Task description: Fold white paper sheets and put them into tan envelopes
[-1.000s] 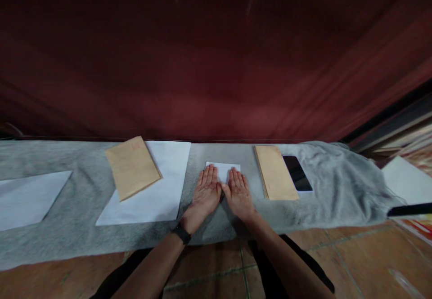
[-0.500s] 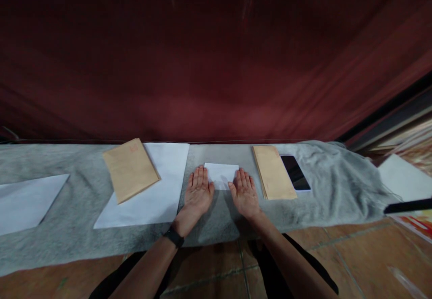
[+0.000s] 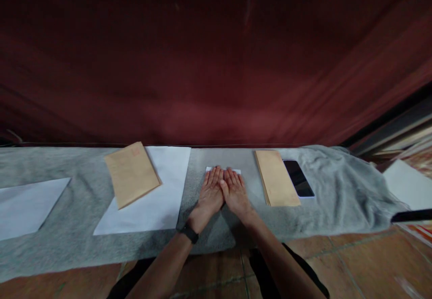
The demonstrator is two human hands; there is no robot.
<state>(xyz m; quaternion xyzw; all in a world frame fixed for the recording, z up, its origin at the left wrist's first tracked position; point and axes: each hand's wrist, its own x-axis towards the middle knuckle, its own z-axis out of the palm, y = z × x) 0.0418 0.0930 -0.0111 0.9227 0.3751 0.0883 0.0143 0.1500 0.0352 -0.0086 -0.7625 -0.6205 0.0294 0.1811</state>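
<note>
A small folded white paper point(image 3: 238, 171) lies on the grey cloth, mostly covered by my hands; only its far edge shows. My left hand point(image 3: 212, 190) rests flat on its left part, palm down with the fingers stretched forward. Beside it, my right hand point(image 3: 235, 193) lies flat on the right part, its thumb touching or overlapping the left hand. Neither hand grips anything. On my left wrist sits a black watch band point(image 3: 189, 232).
Brown envelopes point(image 3: 133, 173) lie on large white sheets point(image 3: 165, 209) to the left, with another white sheet point(image 3: 32, 204) farther left. To the right are a stack of brown envelopes point(image 3: 278, 177) and a phone point(image 3: 298, 178). A dark red surface point(image 3: 216, 65) rises behind the grey cloth point(image 3: 347, 191).
Both hands have moved inward from the paper's two sides and turned palm down onto it. The paper now shows only at its far edge. The camera view has shifted slightly.
</note>
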